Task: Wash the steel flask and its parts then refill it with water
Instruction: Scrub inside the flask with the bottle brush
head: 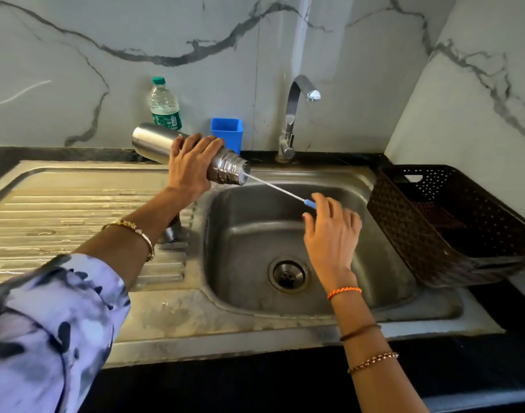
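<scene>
The right hand (332,231) pinches the blue handle of the bottle brush (280,190) over the sink (383,293). Advice: keep the wire aligned with the flask's axis and stroke fully. The left hand (189,165) wraps the steel flask (162,144), held near-horizontal above the basin's left rim, mouth pointing right.

basket (452,222) right of sink (285,234), tap (294,114) behind
</scene>
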